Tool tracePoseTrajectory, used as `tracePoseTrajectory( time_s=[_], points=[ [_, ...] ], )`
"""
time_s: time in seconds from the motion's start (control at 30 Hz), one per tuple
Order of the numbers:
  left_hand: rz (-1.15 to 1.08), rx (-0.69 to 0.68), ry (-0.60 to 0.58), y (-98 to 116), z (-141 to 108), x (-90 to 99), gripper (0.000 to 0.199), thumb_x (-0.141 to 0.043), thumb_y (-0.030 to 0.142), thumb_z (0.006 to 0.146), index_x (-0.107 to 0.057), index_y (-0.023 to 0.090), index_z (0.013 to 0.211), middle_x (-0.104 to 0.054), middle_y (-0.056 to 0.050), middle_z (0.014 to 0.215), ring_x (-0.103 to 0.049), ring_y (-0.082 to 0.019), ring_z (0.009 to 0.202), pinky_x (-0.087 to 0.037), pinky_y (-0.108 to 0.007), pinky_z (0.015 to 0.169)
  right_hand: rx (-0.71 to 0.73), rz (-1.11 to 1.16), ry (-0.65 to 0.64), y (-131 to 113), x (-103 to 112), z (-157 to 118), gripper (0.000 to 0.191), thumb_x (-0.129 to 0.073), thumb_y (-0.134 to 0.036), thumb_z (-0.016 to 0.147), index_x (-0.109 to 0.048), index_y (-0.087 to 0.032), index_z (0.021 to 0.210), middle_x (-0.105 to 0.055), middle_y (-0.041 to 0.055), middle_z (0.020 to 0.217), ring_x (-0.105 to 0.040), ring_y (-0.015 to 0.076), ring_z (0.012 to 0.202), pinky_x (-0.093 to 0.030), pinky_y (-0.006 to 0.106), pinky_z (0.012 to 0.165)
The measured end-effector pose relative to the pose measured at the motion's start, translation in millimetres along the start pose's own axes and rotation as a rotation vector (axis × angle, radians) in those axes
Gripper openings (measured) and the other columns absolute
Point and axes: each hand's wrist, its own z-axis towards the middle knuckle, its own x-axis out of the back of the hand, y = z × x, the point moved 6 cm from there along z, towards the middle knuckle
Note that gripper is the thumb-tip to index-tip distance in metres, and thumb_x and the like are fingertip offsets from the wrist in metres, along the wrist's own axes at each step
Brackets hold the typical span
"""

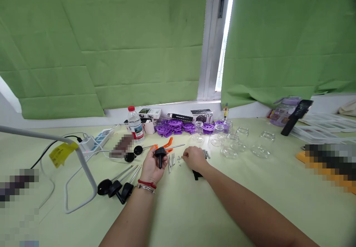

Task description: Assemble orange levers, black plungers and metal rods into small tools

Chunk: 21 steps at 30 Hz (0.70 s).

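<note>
My left hand (150,171) is closed around a black round knob (160,152) that has a short black stem; a thin metal rod (176,147) runs out from it to the right. My right hand (194,158) rests on the table with thumb and fingertips pinched together beside some tiny metal bits (179,159). Whatever lies between those fingertips is too small to make out. Slim metal pins (170,163) lie between my two hands. Small springs (206,154) sit behind my right hand, and a black part (196,175) is partly hidden under its wrist.
Several black knobs with rods (114,189) lie on the left near a grey bent stand (88,173). Orange pieces (168,142), a water bottle (135,125), purple plastic parts (175,124) and clear glass jars (233,142) stand behind. A black brush (297,116) leans at right.
</note>
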Motion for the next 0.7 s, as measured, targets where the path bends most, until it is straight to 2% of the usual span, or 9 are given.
tracePoseTrajectory(
  time_s=[0.07, 0.13, 0.2, 0.3, 0.43, 0.7],
  points=[
    [0.025, -0.011, -0.004, 0.5, 0.0, -0.7, 0.019, -0.048, 0.030, 0.085, -0.053, 0.013, 0.077, -0.062, -0.008, 0.063, -0.052, -0.011, 0.046, -0.046, -0.022, 0.044, -0.017, 0.148, 0.002, 5.7, 11.6, -5.9, 0.016, -0.054, -0.028, 0.079, -0.067, -0.020, 0.075, -0.068, 0.0035, 0.079, -0.058, 0.0173, 0.076, -0.039, 0.029, 0.069],
    [0.074, -0.010, 0.002, -1.2, -0.2, -1.0, 0.014, -0.055, 0.026, 0.082, -0.054, 0.014, 0.076, -0.062, -0.006, 0.063, -0.051, -0.009, 0.045, -0.045, -0.020, 0.042, -0.089, 0.508, 0.000, 16.1, 22.0, -14.1, 0.015, -0.055, -0.029, 0.078, -0.065, -0.018, 0.078, -0.066, 0.0027, 0.076, -0.056, 0.0142, 0.068, -0.040, 0.027, 0.063],
    [0.145, -0.006, -0.005, -5.1, -0.7, -1.7, 0.010, -0.059, 0.021, 0.079, -0.055, 0.013, 0.076, -0.061, -0.005, 0.063, -0.051, -0.008, 0.045, -0.044, -0.018, 0.042, -0.158, 0.844, -0.013, 26.3, 28.4, -24.1, 0.015, -0.061, -0.031, 0.073, -0.063, -0.017, 0.077, -0.065, 0.0020, 0.073, -0.055, 0.0129, 0.065, -0.040, 0.026, 0.062],
    [0.243, -0.015, -0.080, -13.5, -1.6, -5.8, 0.008, -0.061, 0.019, 0.077, -0.058, 0.011, 0.077, -0.061, -0.004, 0.065, -0.053, -0.008, 0.047, -0.045, -0.018, 0.042, -0.233, 1.122, -0.039, 39.3, 31.0, -38.1, 0.023, -0.071, -0.032, 0.063, -0.062, -0.016, 0.077, -0.065, 0.0014, 0.071, -0.053, 0.0116, 0.063, -0.037, 0.025, 0.059],
    [0.307, -0.025, -0.155, -23.8, -2.3, -9.6, 0.011, -0.063, 0.021, 0.074, -0.057, 0.012, 0.077, -0.062, -0.005, 0.067, -0.054, -0.009, 0.049, -0.046, -0.020, 0.043, -0.287, 1.246, -0.038, 52.1, 26.8, -45.0, 0.030, -0.078, -0.033, 0.055, -0.063, -0.015, 0.074, -0.066, 0.0020, 0.069, -0.051, 0.0108, 0.060, -0.032, 0.024, 0.054],
    [0.342, -0.017, -0.146, -25.8, -5.3, -13.7, 0.014, -0.065, 0.022, 0.073, -0.056, 0.013, 0.079, -0.063, -0.005, 0.069, -0.055, -0.009, 0.051, -0.050, -0.021, 0.048, -0.264, 1.270, -0.061, 55.4, 21.4, -39.2, 0.034, -0.080, -0.035, 0.054, -0.064, -0.014, 0.075, -0.067, 0.0036, 0.071, -0.051, 0.0101, 0.059, -0.031, 0.024, 0.053]
  ],
)
